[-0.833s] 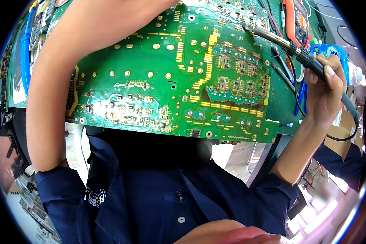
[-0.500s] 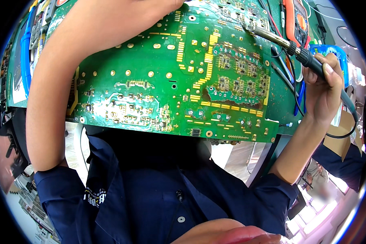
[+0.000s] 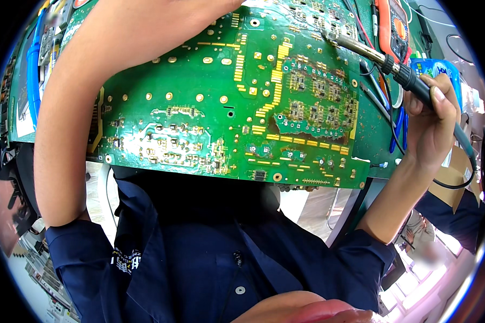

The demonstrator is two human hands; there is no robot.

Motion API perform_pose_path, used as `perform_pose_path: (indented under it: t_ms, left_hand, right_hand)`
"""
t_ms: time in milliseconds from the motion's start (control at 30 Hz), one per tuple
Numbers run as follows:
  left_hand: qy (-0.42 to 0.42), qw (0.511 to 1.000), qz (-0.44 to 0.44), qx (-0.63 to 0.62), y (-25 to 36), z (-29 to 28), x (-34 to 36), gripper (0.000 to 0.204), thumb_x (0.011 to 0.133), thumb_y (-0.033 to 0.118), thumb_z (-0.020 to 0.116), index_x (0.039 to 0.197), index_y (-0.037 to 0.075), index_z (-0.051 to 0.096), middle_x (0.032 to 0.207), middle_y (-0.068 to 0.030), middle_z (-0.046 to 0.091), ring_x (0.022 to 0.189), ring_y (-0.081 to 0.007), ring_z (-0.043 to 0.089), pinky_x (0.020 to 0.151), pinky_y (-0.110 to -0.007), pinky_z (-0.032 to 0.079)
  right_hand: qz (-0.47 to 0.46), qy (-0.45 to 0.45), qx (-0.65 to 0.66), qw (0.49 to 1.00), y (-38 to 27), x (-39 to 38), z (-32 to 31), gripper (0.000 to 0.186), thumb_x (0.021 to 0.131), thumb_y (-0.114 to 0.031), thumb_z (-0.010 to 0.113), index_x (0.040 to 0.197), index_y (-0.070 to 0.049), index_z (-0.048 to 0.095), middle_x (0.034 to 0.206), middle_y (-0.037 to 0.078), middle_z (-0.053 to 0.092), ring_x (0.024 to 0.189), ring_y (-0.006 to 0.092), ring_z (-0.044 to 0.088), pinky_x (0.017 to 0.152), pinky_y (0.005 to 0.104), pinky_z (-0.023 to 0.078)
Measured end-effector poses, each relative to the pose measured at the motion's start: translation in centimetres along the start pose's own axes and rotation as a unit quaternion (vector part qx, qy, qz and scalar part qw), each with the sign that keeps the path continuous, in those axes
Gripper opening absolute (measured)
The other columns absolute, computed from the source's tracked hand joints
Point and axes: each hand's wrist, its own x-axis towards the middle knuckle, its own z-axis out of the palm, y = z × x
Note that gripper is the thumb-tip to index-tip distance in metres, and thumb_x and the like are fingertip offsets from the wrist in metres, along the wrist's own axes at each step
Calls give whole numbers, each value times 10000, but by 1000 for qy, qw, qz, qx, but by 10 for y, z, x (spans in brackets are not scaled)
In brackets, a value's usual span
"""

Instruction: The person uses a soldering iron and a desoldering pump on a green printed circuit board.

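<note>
Head view: 1 large green printed circuit board (image 3: pixel 221 102), solder side up, under rework.

Right hand (image 3: pixel 434 126), at 3 o'clock, fingers clamped together around 1 dark-handled soldering iron (image 3: pixel 399 72); its metal tip meets the board's upper edge near 1 o'clock. Left hand runs out of frame at 12 o'clock, grip cannot be told; the left forearm (image 3: pixel 70 124) crosses the board. Orange multimeter (image 3: pixel 393 21) lies beyond. Judged mid-process: joint being heated, completion unconfirmed.

One circuit board (image 3: pixel 226 97), one soldering iron (image 3: pixel 393 67), perhaps one multimeter (image 3: pixel 396 24).
</note>
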Motion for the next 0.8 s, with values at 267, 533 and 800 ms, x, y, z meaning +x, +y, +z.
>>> perform_pose_path:
  t_ms: [267, 533, 800]
  left_hand:
    - [14, 998, 55, -33, -32, 9, -1, 97, 879, 59, 628, 889, -37, 638, 680, -124, 601, 596, -184, 558, 566, -305, 438]
    - [29, 997, 44, 52, -1, 9, -3, 92, 882, 59, 631, 884, -33, 638, 666, -127, 590, 586, -204, 552, 558, -311, 430]
    - [29, 995, 48, 81, -2, 9, -4, 93, 883, 67, 635, 887, -25, 647, 661, -125, 593, 579, -208, 556, 552, -311, 428]
  right_hand:
    - [-9, 15, -15, 1000, -1, -3, 2, 223, 892, -163, 530, 876, 55, 575, 677, 109, 555, 603, 147, 518, 601, 254, 410]
    - [-20, -6, -30, 999, -6, -5, 2, 248, 883, -154, 543, 910, 89, 586, 668, 113, 554, 595, 144, 517, 606, 255, 413]
    - [-31, -1, -64, 997, -8, -8, 6, 272, 887, -156, 554, 935, 107, 607, 652, 104, 546, 589, 143, 526, 604, 259, 421]
